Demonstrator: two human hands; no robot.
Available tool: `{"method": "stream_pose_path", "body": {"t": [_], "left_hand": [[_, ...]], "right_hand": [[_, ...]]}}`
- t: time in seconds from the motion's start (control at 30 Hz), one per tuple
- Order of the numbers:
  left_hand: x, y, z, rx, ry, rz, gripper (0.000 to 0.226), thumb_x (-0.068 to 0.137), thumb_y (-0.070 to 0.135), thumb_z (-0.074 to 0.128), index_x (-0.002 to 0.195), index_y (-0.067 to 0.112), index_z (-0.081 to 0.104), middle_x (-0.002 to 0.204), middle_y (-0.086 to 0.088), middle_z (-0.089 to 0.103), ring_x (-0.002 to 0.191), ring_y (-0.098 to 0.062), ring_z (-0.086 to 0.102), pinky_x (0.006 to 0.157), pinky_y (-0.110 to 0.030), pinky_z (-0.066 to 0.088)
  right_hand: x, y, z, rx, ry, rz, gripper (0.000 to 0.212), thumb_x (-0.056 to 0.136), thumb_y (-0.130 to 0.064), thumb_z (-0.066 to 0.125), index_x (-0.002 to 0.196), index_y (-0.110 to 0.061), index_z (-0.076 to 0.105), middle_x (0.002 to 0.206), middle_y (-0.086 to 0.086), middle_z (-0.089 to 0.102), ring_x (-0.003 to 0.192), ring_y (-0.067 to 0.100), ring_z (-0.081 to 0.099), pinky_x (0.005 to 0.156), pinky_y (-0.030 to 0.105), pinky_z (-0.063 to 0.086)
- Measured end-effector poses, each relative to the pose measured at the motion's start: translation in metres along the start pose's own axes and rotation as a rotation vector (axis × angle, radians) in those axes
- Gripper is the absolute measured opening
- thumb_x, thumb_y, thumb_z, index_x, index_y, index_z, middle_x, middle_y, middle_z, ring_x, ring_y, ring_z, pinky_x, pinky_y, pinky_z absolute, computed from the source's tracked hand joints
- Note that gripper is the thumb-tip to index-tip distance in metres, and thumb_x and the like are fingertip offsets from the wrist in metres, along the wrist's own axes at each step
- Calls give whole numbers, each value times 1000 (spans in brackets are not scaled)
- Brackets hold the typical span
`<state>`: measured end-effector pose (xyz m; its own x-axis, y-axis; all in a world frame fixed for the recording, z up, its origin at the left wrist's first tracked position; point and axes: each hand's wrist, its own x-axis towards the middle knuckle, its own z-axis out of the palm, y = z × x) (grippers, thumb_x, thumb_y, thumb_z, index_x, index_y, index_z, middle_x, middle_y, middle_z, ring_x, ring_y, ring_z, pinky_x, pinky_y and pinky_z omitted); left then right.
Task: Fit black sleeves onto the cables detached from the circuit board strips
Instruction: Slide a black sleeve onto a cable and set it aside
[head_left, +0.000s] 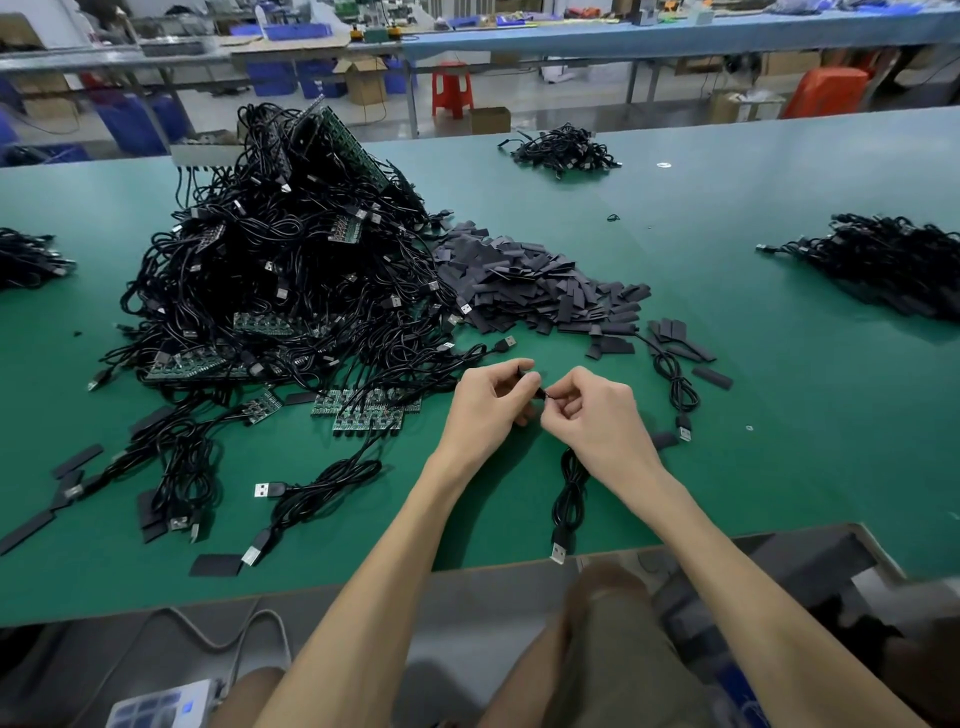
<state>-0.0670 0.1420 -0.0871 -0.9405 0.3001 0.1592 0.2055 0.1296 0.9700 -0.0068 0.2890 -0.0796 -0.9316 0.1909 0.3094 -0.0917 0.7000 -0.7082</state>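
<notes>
My left hand (488, 402) and my right hand (597, 410) meet above the green table (779, 415), near its front edge. The left fingers curl round a small black sleeve (521, 372). The right hand pinches the end of a black USB cable (569, 493), whose coil hangs down to a silver plug by the table edge. A heap of flat black sleeves (530, 283) lies behind the hands. Green circuit board strips (366, 408) with cables still attached lie left of my left hand.
A tall tangle of cables and board strips (280, 260) fills the left middle. Smaller cable piles sit at the far centre (566, 150), right (883, 260) and left edge (26, 260). Loose sleeves and cables litter the front left. Benches and a red stool (452, 85) stand beyond.
</notes>
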Motion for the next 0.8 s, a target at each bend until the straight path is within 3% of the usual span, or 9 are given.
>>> {"method": "stream_pose_path", "body": {"t": [0.13, 0.33, 0.53, 0.8], "left_hand": [[0, 1, -1, -16, 16, 12, 7, 95, 20, 68, 93, 17, 74, 75, 1, 75, 58, -16, 67, 58, -26, 54], [2, 1, 0, 19, -18, 10, 10, 99, 21, 66, 100, 12, 69, 76, 6, 74, 61, -12, 69, 57, -24, 52], [4, -2, 0, 55, -22, 23, 9, 98, 22, 66, 99, 16, 72, 75, 5, 72, 62, -16, 66, 59, -33, 54], [2, -1, 0, 53, -2, 23, 11, 96, 22, 70, 100, 12, 73, 73, 0, 73, 60, -16, 67, 58, -30, 54]], "right_hand": [[0, 0, 1, -9, 11, 12, 7, 89, -22, 69, 86, -21, 62, 75, -8, 66, 69, 9, 64, 72, 38, 58], [0, 0, -1, 2, 0, 22, 9, 89, -23, 69, 85, -23, 62, 75, -10, 65, 69, 5, 63, 72, 38, 58], [0, -4, -2, -13, 10, 45, 8, 89, -23, 69, 85, -20, 62, 74, -8, 66, 71, 11, 64, 74, 40, 57], [0, -5, -2, -42, 3, 37, 8, 91, -22, 68, 86, -17, 63, 76, -5, 66, 73, 16, 65, 75, 43, 57]]}}
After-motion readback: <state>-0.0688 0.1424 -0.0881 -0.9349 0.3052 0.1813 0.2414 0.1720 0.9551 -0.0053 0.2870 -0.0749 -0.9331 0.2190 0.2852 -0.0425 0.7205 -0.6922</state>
